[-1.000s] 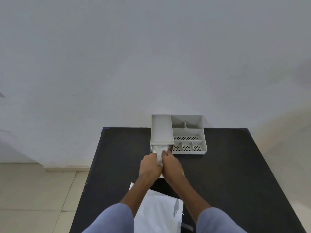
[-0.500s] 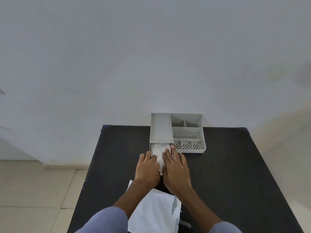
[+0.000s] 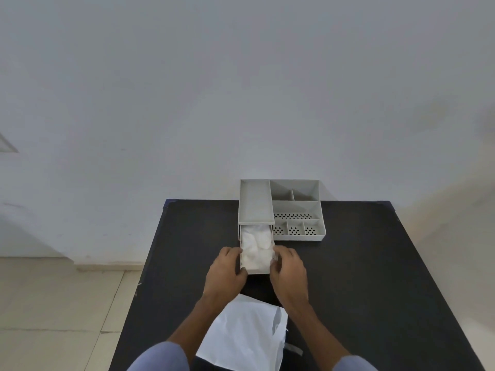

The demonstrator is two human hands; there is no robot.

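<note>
A grey drawer (image 3: 258, 271) stands pulled out toward the near side from the left part of a grey organiser (image 3: 297, 238), which sits at the far edge of the black worktop (image 3: 375, 263), against the pale wall (image 3: 241, 89). The drawer is filled with crumpled white cloth (image 3: 255, 246). The left hand (image 3: 225, 274) grips the drawer's left wall, fingers curled along it and thumb at the near corner; the right hand (image 3: 289, 274) grips the right wall in the same way, so the drawer lies between the two hands. Above the drawer's slot lies a shallow tray (image 3: 255, 199); to its right the organiser is split into open compartments, the nearer ones with perforated floors. Near the person, between the forearms, a white bag (image 3: 246, 333) lies flat on the worktop, just behind the drawer and apart from it. Tiled floor (image 3: 53, 303) shows to the left.
</note>
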